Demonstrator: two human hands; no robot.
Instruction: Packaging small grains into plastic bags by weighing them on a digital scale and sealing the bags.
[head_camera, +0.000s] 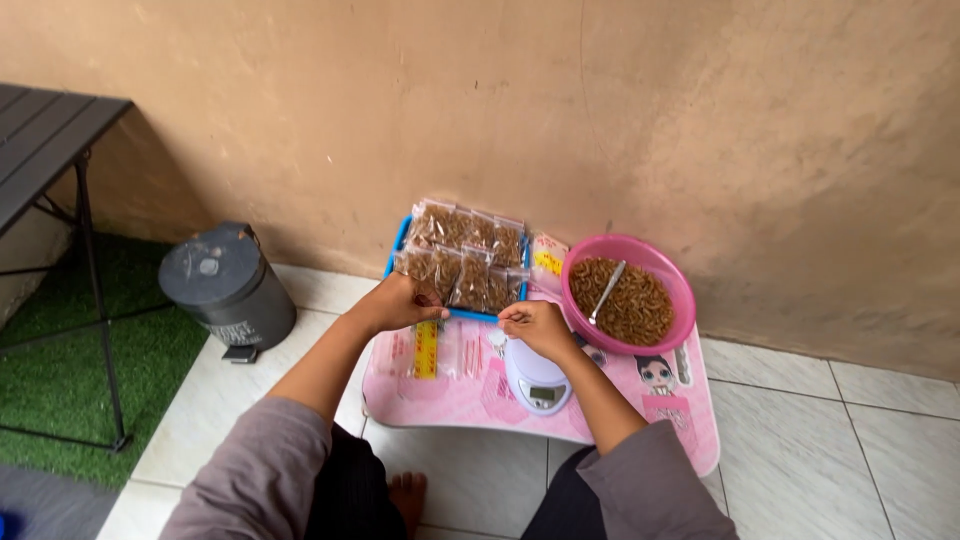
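Head view, person seated on the tiled floor at a low pink tabletop (480, 395) set against a tan wall.

Progress, judged from layout: roughly eight clear packets of brown dried stuff (465, 255) are already stacked in two rows on a blue tray (396, 245) at the tabletop's far edge, so a good batch looks finished. The pink bowl (680, 290) on the right is full of the same brown material, with a metal spoon (606, 291) lying in it, so plenty remains to bag. The small white digital scale (537, 380) sits below the right hand with its platform bare. Spare flat clear bags (465, 350) and a yellow strip (427, 348) lie on the tabletop left of the scale.

Hands: left hand (400, 303) is closed in a pinch at the tray's near edge, fingers against the front-row packet (428, 272); looks like it grips that packet's lower edge, though the contact is small in frame. Right hand (538, 325) is curled, fingertips pinched on something thin and pale just above the scale; too small to say what, possibly a bag edge. The two hands sit level, near each other, tray rim between them.

Off to the left: dark lidded pedal bin (225, 280), green turf mat (90, 360), black folding table (45, 140).
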